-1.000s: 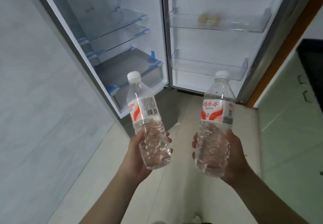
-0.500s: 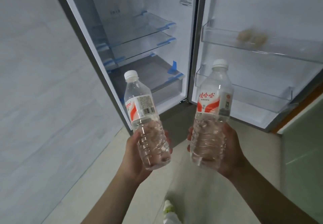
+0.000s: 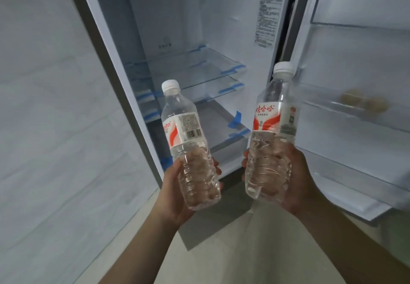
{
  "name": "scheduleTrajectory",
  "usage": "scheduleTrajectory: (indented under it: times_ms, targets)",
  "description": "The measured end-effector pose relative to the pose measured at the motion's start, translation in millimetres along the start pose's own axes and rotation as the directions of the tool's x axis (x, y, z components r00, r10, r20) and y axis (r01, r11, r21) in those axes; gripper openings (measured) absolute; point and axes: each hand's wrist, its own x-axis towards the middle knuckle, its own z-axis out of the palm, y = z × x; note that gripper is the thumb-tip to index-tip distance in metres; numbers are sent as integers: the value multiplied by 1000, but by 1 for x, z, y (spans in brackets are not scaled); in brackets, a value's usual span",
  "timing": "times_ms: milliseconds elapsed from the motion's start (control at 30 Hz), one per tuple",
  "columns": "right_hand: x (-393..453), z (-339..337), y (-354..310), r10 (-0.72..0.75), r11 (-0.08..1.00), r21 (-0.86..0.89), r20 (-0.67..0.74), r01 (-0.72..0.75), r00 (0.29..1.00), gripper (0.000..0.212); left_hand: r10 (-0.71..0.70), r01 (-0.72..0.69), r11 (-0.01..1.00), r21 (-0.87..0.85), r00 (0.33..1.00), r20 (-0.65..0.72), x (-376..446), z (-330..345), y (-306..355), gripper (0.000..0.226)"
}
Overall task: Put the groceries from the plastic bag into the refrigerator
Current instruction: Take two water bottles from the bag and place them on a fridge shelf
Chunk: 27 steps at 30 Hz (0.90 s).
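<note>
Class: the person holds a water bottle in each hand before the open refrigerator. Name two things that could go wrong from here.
1. Both hands are full: the left hand and right hand each grip a bottle, so neither can steady a shelf.
2. The right bottle is near the door shelf; it might knock that.

A home kitchen: an open fridge point(image 3: 177, 28) with glass shelves point(image 3: 190, 66) and door racks point(image 3: 355, 108) stands beside a pale tiled wall point(image 3: 44, 106) on a light tile floor point(image 3: 221, 261).
</note>
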Motion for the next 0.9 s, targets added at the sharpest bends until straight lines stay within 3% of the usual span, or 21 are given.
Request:
scheduleTrajectory:
  times_ms: [67,167,367,500,600,667,767,900]
  targets:
    - [22,-2,-16,-20,1000,-19,9,20,1000,40,-10,9,1000,14,997,76,21,3,11,53]
    - [56,-6,-40,-22,997,-71,13,22,1000,46,24,-30,998,54,994,107,55,8,26,57]
    - [114,-3,-88,-81,989,-110,115,94,990,49,160,-165,959,228,986,39,121,35,47,64]
    - [146,1,-117,-99,989,-84,216,119,971,74,230,-226,926,302,973,22,159,48,60,62]
    - [170,-5,-127,-103,983,-125,250,137,963,67,325,-275,866,418,944,-54,178,49,66,63]
    - [185,-9,-128,-110,972,-178,246,156,963,74,412,-274,795,542,899,-150,185,51,67,63]
    - [207,-14,-120,-157,930,-297,208,215,965,68,555,-201,702,683,755,-349,192,43,64,48]
    - [236,-11,-103,-198,850,-457,185,263,963,70,653,-94,591,801,639,-407,197,23,67,51]
